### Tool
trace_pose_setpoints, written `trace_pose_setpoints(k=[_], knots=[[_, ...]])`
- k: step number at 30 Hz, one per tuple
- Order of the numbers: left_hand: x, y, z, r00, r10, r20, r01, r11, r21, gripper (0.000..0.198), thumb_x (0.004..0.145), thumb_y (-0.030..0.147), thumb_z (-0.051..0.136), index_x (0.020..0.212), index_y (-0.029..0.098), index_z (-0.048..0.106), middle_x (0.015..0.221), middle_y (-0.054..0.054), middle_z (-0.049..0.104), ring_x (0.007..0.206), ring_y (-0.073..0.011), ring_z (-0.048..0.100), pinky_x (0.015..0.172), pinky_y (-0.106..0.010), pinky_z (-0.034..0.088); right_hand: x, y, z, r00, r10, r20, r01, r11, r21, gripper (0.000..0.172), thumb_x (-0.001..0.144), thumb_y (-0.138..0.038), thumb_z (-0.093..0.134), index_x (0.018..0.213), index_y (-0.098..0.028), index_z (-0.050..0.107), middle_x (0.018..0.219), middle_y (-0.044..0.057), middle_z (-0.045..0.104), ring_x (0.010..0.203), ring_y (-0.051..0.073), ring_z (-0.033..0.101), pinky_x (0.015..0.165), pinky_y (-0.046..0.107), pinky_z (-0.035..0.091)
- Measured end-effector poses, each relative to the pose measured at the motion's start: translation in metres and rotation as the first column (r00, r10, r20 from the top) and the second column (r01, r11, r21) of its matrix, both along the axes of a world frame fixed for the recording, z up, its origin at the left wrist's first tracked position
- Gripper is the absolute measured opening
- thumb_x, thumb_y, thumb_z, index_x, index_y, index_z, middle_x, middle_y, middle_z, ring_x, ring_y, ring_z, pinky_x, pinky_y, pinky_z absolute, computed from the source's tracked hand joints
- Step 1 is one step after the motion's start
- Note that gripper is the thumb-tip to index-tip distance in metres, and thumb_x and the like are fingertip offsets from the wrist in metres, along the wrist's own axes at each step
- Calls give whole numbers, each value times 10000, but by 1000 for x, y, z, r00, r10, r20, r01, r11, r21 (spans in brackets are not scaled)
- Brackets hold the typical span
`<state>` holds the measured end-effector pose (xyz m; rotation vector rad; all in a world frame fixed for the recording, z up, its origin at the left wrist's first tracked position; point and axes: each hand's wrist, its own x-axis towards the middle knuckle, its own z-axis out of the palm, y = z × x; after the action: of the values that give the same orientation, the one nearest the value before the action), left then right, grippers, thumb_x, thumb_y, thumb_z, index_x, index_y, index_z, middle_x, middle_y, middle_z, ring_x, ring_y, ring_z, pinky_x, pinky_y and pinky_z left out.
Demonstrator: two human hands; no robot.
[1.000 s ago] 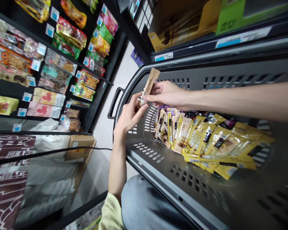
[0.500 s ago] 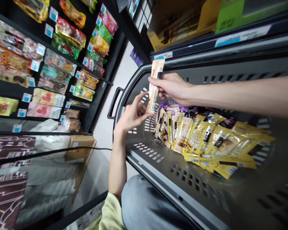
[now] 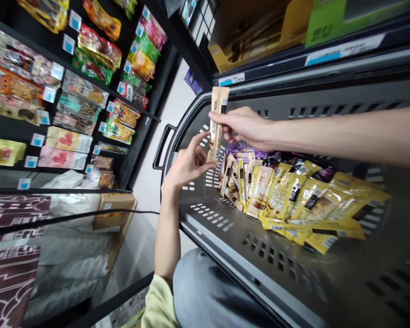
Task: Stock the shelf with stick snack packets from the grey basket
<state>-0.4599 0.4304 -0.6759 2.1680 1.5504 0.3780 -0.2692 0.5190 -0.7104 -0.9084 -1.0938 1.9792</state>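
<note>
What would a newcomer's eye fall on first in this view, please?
Most striking is the slim tan foil snack packet, held roughly upright in the grip of the right hand. The left hand touches its lower end above the grey perforated plastic basket. A fan of yellow foil packets lies in the basket, and colourful snack bags hang in rows at the left.

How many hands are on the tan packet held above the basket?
2. The right hand pinches the tan packet at its middle; the left hand touches its lower end with its fingers. No other hands show.
</note>
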Motion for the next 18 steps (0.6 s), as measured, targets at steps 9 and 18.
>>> trace_pose_setpoints(k=[9,18], knots=[[5,-1,5,998,-33,-61,34,999,8,710,875,285,730,1503,278,400,763,35,650,643,-117,612,679,-260,530,1,1,0,999,-31,-27,29,997,-71,155,853,-246,663,815,-183,526,660,3,519,521,101,477,450,227,387],[1,3,7,978,81,-191,-29,965,261,362,995,207,503,1351,241,558,1094,-61,652,930,-158,631,812,-286,524,2,4,3,999,-42,4,42,997,-65,98,846,-190,652,785,-155,584,767,23,596,533,75,520,460,200,413]])
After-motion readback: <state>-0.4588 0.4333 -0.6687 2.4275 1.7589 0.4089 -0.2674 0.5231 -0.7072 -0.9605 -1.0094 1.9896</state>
